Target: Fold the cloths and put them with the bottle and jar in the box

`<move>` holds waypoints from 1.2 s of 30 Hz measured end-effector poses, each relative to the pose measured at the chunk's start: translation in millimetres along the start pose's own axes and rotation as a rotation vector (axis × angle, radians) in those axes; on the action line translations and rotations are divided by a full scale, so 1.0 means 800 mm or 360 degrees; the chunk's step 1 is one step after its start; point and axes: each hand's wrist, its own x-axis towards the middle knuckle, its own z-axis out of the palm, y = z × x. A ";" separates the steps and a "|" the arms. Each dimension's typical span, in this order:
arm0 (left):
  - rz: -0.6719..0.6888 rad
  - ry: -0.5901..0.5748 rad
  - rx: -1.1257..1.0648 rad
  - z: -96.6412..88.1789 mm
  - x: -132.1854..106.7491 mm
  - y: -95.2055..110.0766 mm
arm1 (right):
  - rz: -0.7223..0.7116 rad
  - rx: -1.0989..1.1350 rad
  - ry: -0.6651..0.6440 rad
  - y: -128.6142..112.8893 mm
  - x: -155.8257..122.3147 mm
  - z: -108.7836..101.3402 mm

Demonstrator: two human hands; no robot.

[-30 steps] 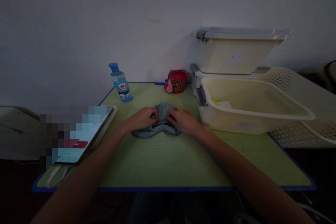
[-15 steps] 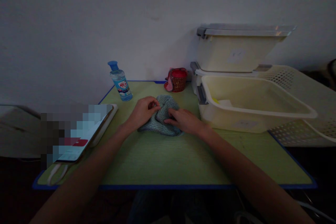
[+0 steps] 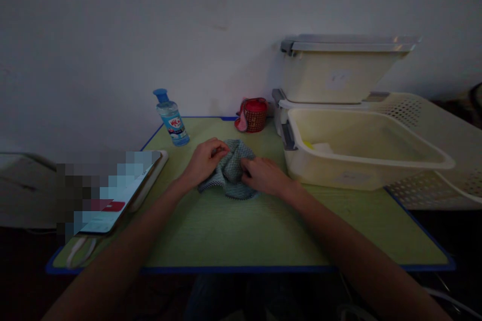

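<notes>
- One blue-grey cloth with tiny checks (image 3: 234, 166) sits all bunched up near the middle of the green-topped table (image 3: 241, 233), well in from every edge.
- The left hand (image 3: 205, 160) has its thumb and finger pinched together on the cloth's back left side.
- The right hand (image 3: 263, 174) has its fingers curled in, gripping the cloth's right side.
- The folds have just changed. Half a second ago the front hem ran in a smoother line; now it goes up, then dips down in a round lump in front. A corner pokes out to the left.
- So the cloth looks moved about between the two hands, but it is not flat and not neatly folded. I can't tell which side faces up.
- A clear bottle with a blue cap (image 3: 173, 123) stands near the back left corner.
- A small red basket (image 3: 256, 119) sits by the back edge, a bit right of the middle.
- A cream bin with no lid on (image 3: 320, 173) is by the right edge. Something yellow (image 3: 308, 145) is in it.
- A lit screen (image 3: 103, 224), partly blurred out, leans by the left edge.
</notes>
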 end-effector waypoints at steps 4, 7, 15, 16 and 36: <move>-0.0066 -0.0007 0.0105 -0.002 0.001 -0.002 | 0.0005 0.0160 0.0122 0.003 0.002 0.005; -0.0185 0.0101 0.0230 -0.005 0.002 -0.005 | -0.0030 0.0502 0.0337 0.006 0.007 0.010; -0.0264 0.0215 0.0162 -0.002 0.006 -0.020 | 0.0197 0.2106 0.0397 0.006 0.018 0.009; -0.0258 0.0202 0.0110 0.000 0.005 -0.017 | 0.0186 0.2202 0.0403 0.007 0.018 0.009; -0.0454 -0.0197 -0.0599 0.004 0.001 0.007 | 0.0036 0.2046 0.0743 0.016 0.019 0.009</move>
